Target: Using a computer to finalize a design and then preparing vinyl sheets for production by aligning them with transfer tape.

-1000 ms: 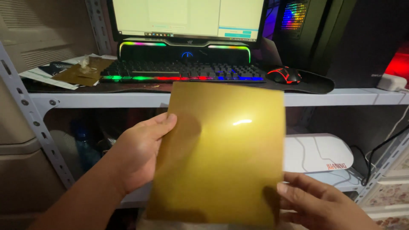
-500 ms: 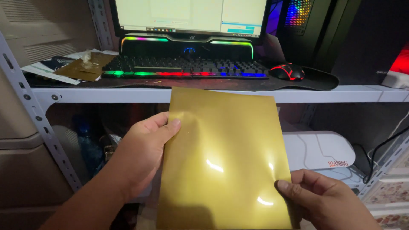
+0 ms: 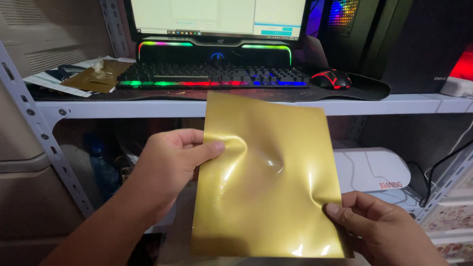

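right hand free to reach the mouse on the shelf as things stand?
Probably not: the right hand is pinching the gold sheet at its lower right corner. The path up to the mouse looks open, but it would have to let go first.

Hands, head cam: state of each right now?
Left hand: closed, thumb pinching the left edge of the gold sheet.
Right hand: closed, thumb pinching the sheet's lower right corner.

Glossy gold sheet (image 3: 268, 182) centre frame; rainbow-lit black keyboard (image 3: 214, 76) above; black-red mouse (image 3: 331, 79); white machine (image 3: 372, 170) right, maybe cutter.
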